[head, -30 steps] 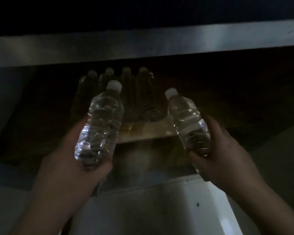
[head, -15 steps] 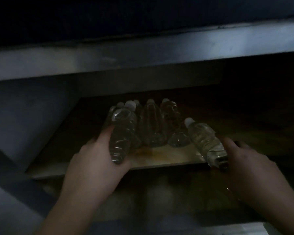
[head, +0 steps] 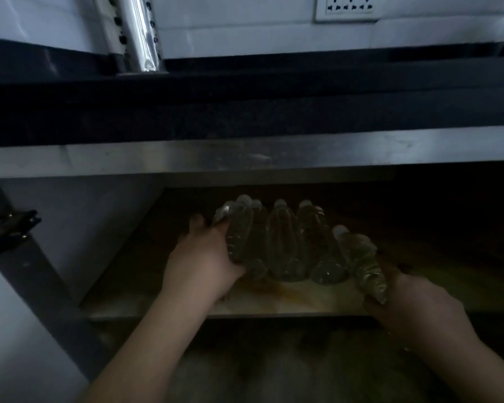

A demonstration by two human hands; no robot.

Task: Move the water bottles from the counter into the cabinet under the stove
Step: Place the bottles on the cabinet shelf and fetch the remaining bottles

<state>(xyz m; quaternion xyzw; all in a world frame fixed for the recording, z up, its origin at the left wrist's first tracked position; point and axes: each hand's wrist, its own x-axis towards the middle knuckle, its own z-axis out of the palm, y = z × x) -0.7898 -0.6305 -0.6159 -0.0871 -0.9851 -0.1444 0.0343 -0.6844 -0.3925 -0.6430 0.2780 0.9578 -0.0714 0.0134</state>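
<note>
Spanning the top of the view, the dark stone bench [head: 245, 112] shows no bottles on the part in sight, so whether more wait there cannot be told. Below it, the dim open cabinet with a stained pale wooden shelf [head: 288, 301] already holds a row of clear plastic water bottles [head: 282, 242] standing upright near the shelf's front edge, caps up. By my judgement the job is well along, with two more bottles now being added.

The left hand [head: 204, 266] has its grip wrapped round a clear ribbed bottle [head: 239, 231] at the row's left end; its long axis runs near upright, cap tipped away toward the cabinet's back. The right hand [head: 413, 309] grips another clear bottle with a white cap [head: 361, 263] at the row's right end, leaning with its cap up and toward the row, base at the shelf's front edge. Neither is released yet.
</note>
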